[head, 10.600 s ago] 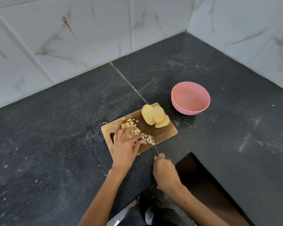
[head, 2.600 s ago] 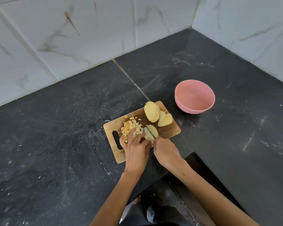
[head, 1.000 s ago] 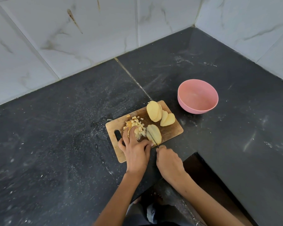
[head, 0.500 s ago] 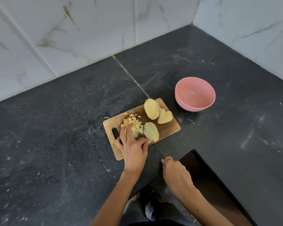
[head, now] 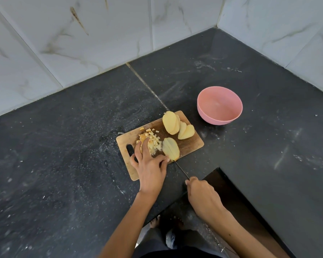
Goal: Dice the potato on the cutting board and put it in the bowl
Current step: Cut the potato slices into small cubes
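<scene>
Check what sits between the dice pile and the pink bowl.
Head view: potato slices leaning in a stack at the board's far end, then bare black counter between pile and bowl.

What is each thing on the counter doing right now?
Bowl: upright, empty.
Cutting board: flat, holding the potato.
Potato slices: stacked, uncut.
Potato slice: flat, cut lengthwise.
Diced potato: piled.
Knife: tip at the slice.
Left hand: resting on board.
Right hand: gripping knife.
</scene>
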The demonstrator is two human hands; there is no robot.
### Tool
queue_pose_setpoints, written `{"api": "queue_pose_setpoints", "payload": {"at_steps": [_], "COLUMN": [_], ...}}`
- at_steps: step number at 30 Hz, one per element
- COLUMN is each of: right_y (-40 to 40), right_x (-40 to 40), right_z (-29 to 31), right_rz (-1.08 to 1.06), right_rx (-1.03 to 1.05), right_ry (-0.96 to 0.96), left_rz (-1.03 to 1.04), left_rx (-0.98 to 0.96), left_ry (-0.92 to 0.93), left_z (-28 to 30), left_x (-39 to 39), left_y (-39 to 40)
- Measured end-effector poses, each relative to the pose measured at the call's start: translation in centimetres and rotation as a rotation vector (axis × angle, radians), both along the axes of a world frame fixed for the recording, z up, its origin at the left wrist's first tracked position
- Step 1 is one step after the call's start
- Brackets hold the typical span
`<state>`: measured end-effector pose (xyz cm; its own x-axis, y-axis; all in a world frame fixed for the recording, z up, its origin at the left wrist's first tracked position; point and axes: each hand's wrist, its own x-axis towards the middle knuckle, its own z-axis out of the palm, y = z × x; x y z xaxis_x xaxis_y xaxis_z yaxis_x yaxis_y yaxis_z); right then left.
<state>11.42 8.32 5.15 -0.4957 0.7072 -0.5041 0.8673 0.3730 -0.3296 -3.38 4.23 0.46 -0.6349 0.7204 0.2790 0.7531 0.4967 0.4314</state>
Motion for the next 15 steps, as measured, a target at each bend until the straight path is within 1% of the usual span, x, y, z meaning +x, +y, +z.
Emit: {"api": "queue_pose_setpoints", "payload": {"at_steps": [4,5,7,9,11,13,15], "right_y": [-0.1,0.0,0.7,1.9,3.0,3.6,4.0], "right_x": [0.5,1.0,1.8,2.4,3.0,3.3,3.4], "right_z": [0.6,1.0,2.1,3.3,3.3,2.6,1.9], "right_rz": [0.000,-0.001,-0.042,-0.100,-0.143,-0.196,-0.262], "right_rx": [-0.076,-0.086,-0.080,-0.037,-0.019,-0.066,-0.123], "right_ry": [-0.045,-0.034,0.051,0.144,0.180,0.209,0.244], "left_rz": [-0.059,-0.088,-0.204,-0.412,-0.690,-0.910,-1.069], "left_rx": [-0.020,-0.035,-0.073,-0.146,-0.290,-0.446,-0.558], "left_ry": [-0.003,0.010,0.063,0.111,0.160,0.205,0.305], "left_z": [0.3,0.4,0.7,1.5,2.7,3.8,4.9], "left_x": [-0.5,-0.7,-1.9,-3.4,-4.8,-5.6,-6.1], "left_y": [0.0,0.1,0.4,1.3,2.8,4.7,6.6]}}
